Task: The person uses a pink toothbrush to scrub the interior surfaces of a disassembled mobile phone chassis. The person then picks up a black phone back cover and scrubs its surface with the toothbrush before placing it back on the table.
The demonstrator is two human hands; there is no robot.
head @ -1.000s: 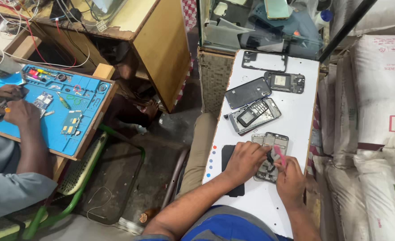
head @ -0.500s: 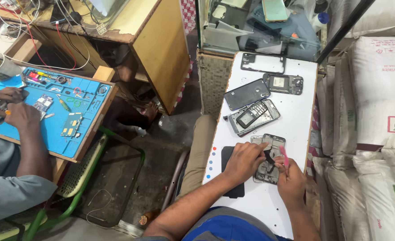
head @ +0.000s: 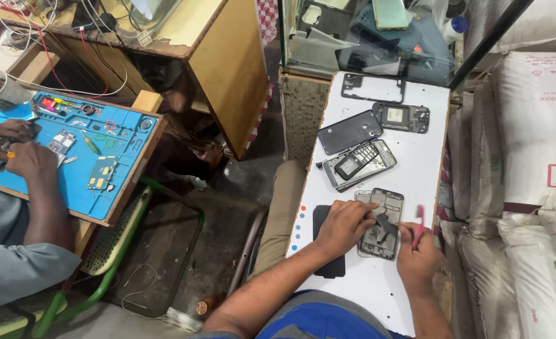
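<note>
Two hands work on one open phone.
The left hand [head: 347,223] presses the open phone [head: 381,223] at six o'clock on the white table [head: 378,289]; the right hand [head: 416,248] pinches one pink tool [head: 420,221]. Four more phone parts lie at twelve o'clock.

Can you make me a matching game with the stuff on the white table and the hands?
Things:
1. left hand
2. right hand
3. keypad phone
4. empty phone frame

Places:
A. far end of the white table
B. holds a pink tool
C. rests on the opened phone
D. lies on a grey phone shell

Pairs: 1-C, 2-B, 3-D, 4-A
</note>
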